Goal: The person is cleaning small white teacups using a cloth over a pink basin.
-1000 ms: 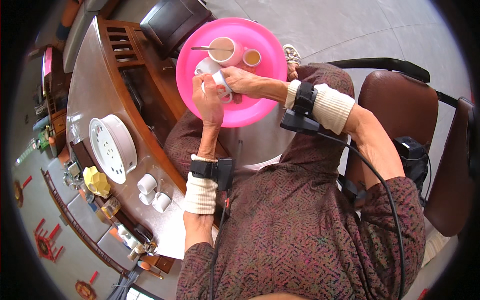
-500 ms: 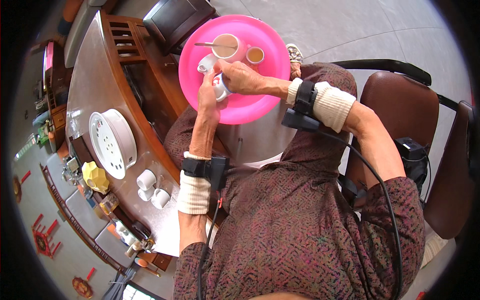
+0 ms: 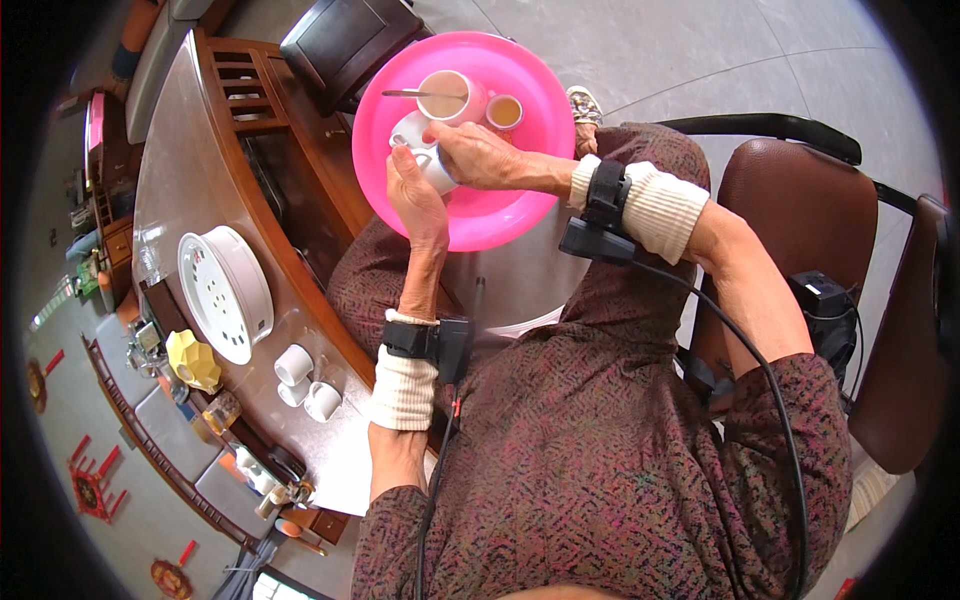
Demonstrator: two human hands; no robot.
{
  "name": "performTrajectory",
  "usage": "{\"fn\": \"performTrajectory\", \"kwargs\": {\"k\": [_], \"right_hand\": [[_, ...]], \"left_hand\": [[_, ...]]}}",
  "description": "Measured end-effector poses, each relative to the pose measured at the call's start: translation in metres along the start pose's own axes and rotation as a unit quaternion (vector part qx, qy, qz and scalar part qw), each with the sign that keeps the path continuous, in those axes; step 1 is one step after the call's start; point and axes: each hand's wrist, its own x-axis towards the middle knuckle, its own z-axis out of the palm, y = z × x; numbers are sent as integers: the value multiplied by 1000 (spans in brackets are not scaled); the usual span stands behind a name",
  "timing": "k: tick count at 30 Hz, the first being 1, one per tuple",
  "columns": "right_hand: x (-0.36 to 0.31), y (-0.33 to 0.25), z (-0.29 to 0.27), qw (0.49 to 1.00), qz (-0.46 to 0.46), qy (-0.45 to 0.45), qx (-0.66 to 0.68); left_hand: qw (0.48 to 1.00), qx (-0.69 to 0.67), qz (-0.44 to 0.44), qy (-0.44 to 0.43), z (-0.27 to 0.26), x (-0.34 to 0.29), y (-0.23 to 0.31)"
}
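Both hands are over a round pink basin (image 3: pixel 538 80). A small white cup (image 3: pixel 436 174) is between them, tilted, with a handle facing my left thumb. My left hand (image 3: pixel 420 205) is closed around its near left side. From the right, my right hand (image 3: pixel 482 158) grips its far side, fingers bent and partly hidden. Just beyond them another white cup (image 3: pixel 408 129) sits in the basin. Also in the basin are a larger pale mug (image 3: pixel 478 108) with a metal spoon (image 3: pixel 405 93) across its mouth, and a small cup of amber liquid (image 3: pixel 504 111).
To the left runs a wooden table (image 3: pixel 160 200) holding a white round drum-shaped tray (image 3: pixel 262 300), several white cups (image 3: pixel 322 401) and a yellow faceted object (image 3: pixel 192 360). A brown chair (image 3: pixel 795 210) stands at right, a dark stool (image 3: pixel 350 50) ahead. Cables hang from both wrist devices.
The held cup has turned: its red print and blue rim have gone out of sight, and a handle shows. My left wrist has shifted right; my right hand has barely moved.
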Motion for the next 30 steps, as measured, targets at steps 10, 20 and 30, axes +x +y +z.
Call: {"fn": "performTrajectory", "kwargs": {"k": [10, 20, 30], "right_hand": [[-1, 2, 4, 998, -43, -26, -29], [1, -8, -3, 928, 238, -175, 229], [0, 23, -2, 965, 30, -142, -220]], "left_hand": [[976, 15, -209, -63, -2, 7, 21], [914, 253, 317, 2, -10, 3, -5], [952, -29, -301, -39, 9, 1, -30]]}}
